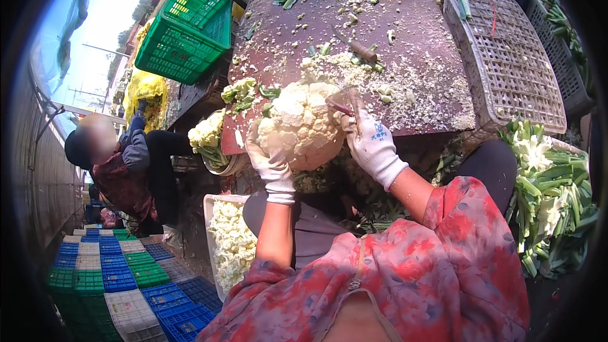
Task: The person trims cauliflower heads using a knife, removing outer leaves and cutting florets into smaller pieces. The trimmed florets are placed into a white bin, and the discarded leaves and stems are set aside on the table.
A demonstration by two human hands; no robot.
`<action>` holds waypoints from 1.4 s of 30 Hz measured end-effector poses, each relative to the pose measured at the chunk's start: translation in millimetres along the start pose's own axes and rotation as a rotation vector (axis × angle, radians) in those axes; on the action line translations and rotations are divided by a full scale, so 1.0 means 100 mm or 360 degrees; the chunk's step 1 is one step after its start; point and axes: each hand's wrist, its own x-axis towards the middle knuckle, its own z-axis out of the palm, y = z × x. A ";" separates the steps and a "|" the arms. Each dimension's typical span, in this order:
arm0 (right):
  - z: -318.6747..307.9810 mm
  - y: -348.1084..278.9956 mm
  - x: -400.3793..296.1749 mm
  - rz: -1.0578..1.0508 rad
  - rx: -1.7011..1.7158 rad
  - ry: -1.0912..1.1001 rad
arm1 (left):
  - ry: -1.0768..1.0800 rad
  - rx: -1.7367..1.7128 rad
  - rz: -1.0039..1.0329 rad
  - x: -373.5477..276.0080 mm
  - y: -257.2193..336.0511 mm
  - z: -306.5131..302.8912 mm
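Note:
A large cream-white cauliflower head (308, 118) is at the near edge of the dark red work table (403, 14). My left hand (270, 154), in a white knit glove, grips its left side, thumb and fingers spread around the curds. In my gloved right hand (365, 133) is a slim dark-red tool (339, 106), its tip against the head's right side. Whether it has a blade cannot be made out. Beyond the head, a knife with a wooden handle (363, 51) lies on the crumb-covered tabletop.
Cut florets fill a white crate (232, 242) by my left knee. Trimmed leaves and stalks (546, 190) are heaped at my right. An upturned pale plastic crate (517, 52) flanks the table; a green crate (185, 28) stands at left. Another person (128, 171) sits to the left, near stacked crates (114, 266).

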 end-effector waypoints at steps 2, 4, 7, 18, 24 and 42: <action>0.04 0.22 -0.34 0.0008 0.0035 -0.0005 | -0.0024 0.0065 0.0059 -0.03 -0.03 0.08; -0.08 0.20 -0.42 0.0227 -0.0030 -0.0280 | -0.0001 0.0096 0.0023 -0.01 -0.01 0.16; -0.03 0.28 -0.10 0.0051 0.0420 0.0226 | 0.0097 -0.0148 -0.0066 -0.04 0.00 0.27; -0.03 0.16 -0.33 0.0205 0.0229 -0.0218 | 0.0194 -0.0133 -0.0085 0.02 -0.10 0.18; -0.13 0.26 0.39 0.0375 0.0372 -0.0002 | 0.0045 -0.0796 -0.0584 0.14 -0.01 0.32; -0.09 0.11 0.62 0.0455 0.0356 -0.0096 | -0.0990 0.0795 -0.0190 0.50 0.69 0.86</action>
